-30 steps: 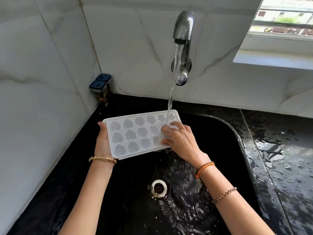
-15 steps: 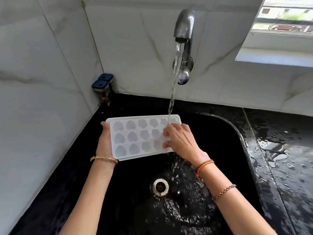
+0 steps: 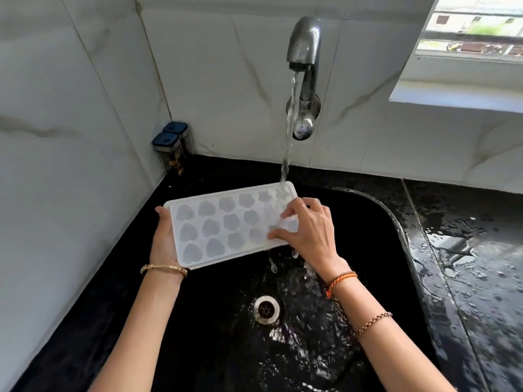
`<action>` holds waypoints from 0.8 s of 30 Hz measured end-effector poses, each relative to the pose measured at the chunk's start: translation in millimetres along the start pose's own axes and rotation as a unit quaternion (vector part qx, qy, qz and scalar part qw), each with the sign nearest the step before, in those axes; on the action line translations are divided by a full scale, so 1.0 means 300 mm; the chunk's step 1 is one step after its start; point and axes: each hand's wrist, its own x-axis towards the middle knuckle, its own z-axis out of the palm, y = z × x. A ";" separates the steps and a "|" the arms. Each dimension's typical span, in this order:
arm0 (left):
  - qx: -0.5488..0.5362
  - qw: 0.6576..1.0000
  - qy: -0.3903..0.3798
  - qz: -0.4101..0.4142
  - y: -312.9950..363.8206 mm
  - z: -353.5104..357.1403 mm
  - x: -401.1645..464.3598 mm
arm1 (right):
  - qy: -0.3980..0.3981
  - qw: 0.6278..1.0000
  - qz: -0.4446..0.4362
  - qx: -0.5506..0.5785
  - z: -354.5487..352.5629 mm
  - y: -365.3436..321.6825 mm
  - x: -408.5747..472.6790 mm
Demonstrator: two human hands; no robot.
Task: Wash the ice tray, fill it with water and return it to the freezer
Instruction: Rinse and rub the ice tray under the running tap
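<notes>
Now both hands on ice tray [image 3: 226,224]

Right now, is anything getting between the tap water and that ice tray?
Nothing visible does. The stream from the tap falls straight onto the far right corner of the ice tray, just beyond the right hand, which rests on the tray's right end.

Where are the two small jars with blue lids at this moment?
In the head view, the two jars stand on the black counter in the far-left wall corner, left of the tap and beyond the ice tray.
</notes>
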 end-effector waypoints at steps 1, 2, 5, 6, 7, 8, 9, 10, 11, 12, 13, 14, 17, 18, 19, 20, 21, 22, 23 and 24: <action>0.001 1.000 -0.006 0.005 0.010 -0.003 0.001 | 0.011 1.000 0.003 0.000 -0.002 0.002 -0.003; 0.003 1.000 -0.011 0.010 0.019 -0.003 0.004 | 0.023 1.000 0.000 -0.004 -0.002 0.005 -0.004; 0.001 1.000 -0.015 0.012 0.029 -0.008 0.001 | 0.022 1.000 0.005 -0.021 -0.010 0.004 -0.001; 0.002 1.000 -0.014 0.011 0.032 -0.008 -0.005 | 0.011 0.999 0.004 -0.031 -0.013 0.003 0.002; 0.003 1.000 -0.011 0.007 0.033 -0.008 -0.007 | -0.006 0.999 -0.003 -0.051 -0.013 0.005 0.002; 0.004 1.000 -0.007 0.004 0.032 -0.007 -0.009 | -0.023 0.997 -0.012 -0.077 -0.011 0.007 0.003; 0.004 1.000 -0.005 0.005 0.034 -0.009 -0.011 | -0.036 0.994 -0.025 -0.104 -0.005 0.004 0.003; 0.002 1.000 -0.009 0.007 0.034 -0.008 -0.011 | -0.047 0.990 -0.038 -0.126 0.001 0.004 0.004; -0.002 1.000 -0.014 0.007 0.033 -0.006 -0.010 | -0.055 0.988 -0.048 -0.137 0.008 0.002 0.004; -0.008 1.000 -0.018 0.010 0.036 -0.007 -0.008 | -0.061 0.987 -0.058 -0.140 0.015 -0.002 0.009; -0.011 1.000 -0.022 0.011 0.034 -0.008 -0.006 | -0.068 0.986 -0.062 -0.140 0.018 -0.003 0.013; -0.012 1.000 -0.025 0.010 0.032 -0.008 -0.007 | -0.072 0.986 -0.062 -0.137 0.015 -0.003 0.016; -0.016 0.999 -0.035 0.013 0.026 -0.021 -0.008 | -0.035 0.996 -0.029 -0.073 -0.004 -0.011 0.024; -0.016 0.999 -0.029 0.017 0.024 -0.026 -0.007 | -0.013 0.999 -0.014 -0.047 -0.009 -0.015 0.028; -0.015 0.999 -0.023 0.018 0.022 -0.028 -0.008 | 0.005 0.999 -0.006 -0.033 -0.014 -0.017 0.029; -0.014 1.000 -0.021 0.018 0.024 -0.029 -0.009 | 0.008 1.000 -0.004 -0.028 -0.016 -0.022 0.030; -0.015 0.999 -0.024 0.018 0.025 -0.027 -0.005 | -0.004 1.000 -0.006 -0.028 -0.015 -0.022 0.033; -0.018 0.999 -0.026 0.018 0.029 -0.026 -0.003 | -0.027 0.999 -0.012 -0.032 -0.010 -0.022 0.036; -0.020 0.999 -0.027 0.019 0.033 -0.025 0.001 | -0.055 0.998 -0.018 -0.037 -0.006 -0.020 0.040; -0.022 0.999 -0.026 0.018 0.035 -0.024 0.003 | -0.081 0.996 -0.022 -0.037 0.001 -0.015 0.042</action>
